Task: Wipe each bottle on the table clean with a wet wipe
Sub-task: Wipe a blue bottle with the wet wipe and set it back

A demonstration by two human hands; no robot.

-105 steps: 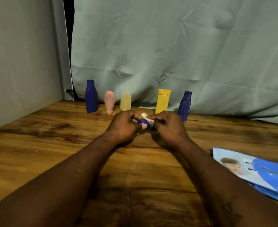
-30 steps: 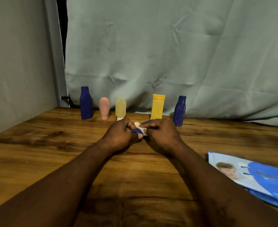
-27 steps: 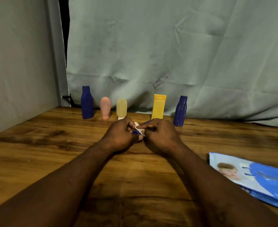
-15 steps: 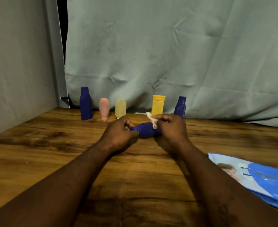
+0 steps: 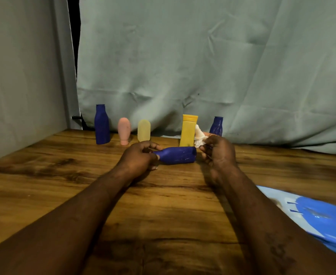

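Two hands work at centre frame; left hand (image 5: pixel 141 158), fingers curled round the neck of the blue bottle (image 5: pixel 176 155), holds it sideways; right hand (image 5: pixel 218 153) has left its base, fingers pinching the wet wipe (image 5: pixel 199 138); wipes pack (image 5: pixel 321 219) on the worktop (image 5: pixel 44 175), lower right.

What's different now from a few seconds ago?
The right hand, pinching the wet wipe, has slid rightward along the blue bottle and off its base end, baring the body. The left hand still grips the neck end. The row of standing bottles and the wipes pack stayed put.
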